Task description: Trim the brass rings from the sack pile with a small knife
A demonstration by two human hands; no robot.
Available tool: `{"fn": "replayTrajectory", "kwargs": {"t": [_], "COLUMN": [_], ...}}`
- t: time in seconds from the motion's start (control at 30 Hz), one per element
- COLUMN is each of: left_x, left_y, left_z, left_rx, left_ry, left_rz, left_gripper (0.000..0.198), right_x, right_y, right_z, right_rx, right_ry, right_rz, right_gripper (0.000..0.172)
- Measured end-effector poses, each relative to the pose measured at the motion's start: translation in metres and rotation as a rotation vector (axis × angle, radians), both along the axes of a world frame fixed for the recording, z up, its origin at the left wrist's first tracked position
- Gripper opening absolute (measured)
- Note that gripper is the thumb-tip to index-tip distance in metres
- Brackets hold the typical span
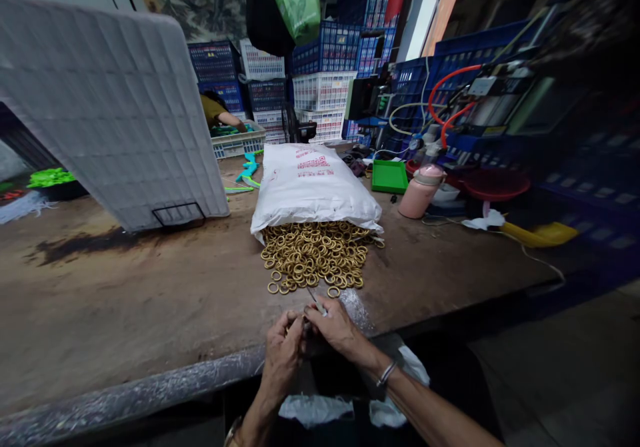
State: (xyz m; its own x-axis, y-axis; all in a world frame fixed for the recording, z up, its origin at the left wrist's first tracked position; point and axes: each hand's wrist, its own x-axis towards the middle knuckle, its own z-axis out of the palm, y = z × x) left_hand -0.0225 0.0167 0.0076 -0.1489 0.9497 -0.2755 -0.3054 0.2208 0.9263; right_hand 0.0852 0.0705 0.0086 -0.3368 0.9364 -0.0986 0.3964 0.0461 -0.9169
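My left hand [283, 352] and my right hand [336, 327] meet at the bottom centre of the frame, just at the near edge of the wooden table [150, 300]. Both are pinched nearly closed, fingertips pressed together around something small and dark between them; it is too small for me to say what it is. From my right hand's fingers a thin metal tool [316, 300] sticks up toward the pile. The brass rings [314, 257] lie just above my hands, at the centre of the frame, a loose golden heap spilling from the open mouth of a white sack [310, 184] with red print. A few rings have strayed to the heap's near edge, close to my fingertips. A pink bottle [420, 192] stands right of the sack.
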Motion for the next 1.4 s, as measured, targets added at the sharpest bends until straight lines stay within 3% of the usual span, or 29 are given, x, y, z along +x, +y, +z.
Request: {"fn": "replayTrajectory", "kwargs": {"t": [0.2,0.57,0.73,0.9,1.13,1.23,1.3,1.4], "left_x": [-0.002,-0.001,-0.002,-0.004,-0.004,-0.001,0.004,0.016], "left_y": [-0.001,-0.006,-0.004,-0.003,-0.005,-0.015,-0.025,-0.040], "left_z": [-0.005,-0.011,-0.007,-0.004,0.001,0.010,0.010,-0.008], "left_rx": [-0.031,-0.046,-0.026,0.028,0.016,-0.006,-0.053,-0.155], "left_ry": [-0.036,-0.165,-0.148,-0.069,0.017,-0.019,-0.119,-0.277], "left_rz": [-0.021,0.026,0.051,0.043,0.052,-0.027,-0.158,-0.356], "left_gripper": [0.037,0.039,0.039,0.039,0.038,0.036,0.033,0.033], "right_x": [-0.001,-0.001,0.005,0.010,0.018,0.026,0.033,0.041], "right_y": [0.001,-0.001,-0.003,-0.013,-0.013,-0.003,0.004,0.014], "right_z": [-0.007,0.002,-0.003,-0.006,-0.002,-0.005,-0.008,-0.013], "right_rx": [0.117,0.046,0.196,0.347,0.397,0.400,0.396,0.397], "right_ry": [-0.073,0.042,-0.165,-0.440,-0.638,-0.730,-0.776,-0.778], "right_rz": [0.017,0.048,0.028,0.181,0.252,0.171,0.097,-0.033], "right_gripper": [0.020,0.022,0.023,0.013,0.026,0.022,0.020,0.018]}}
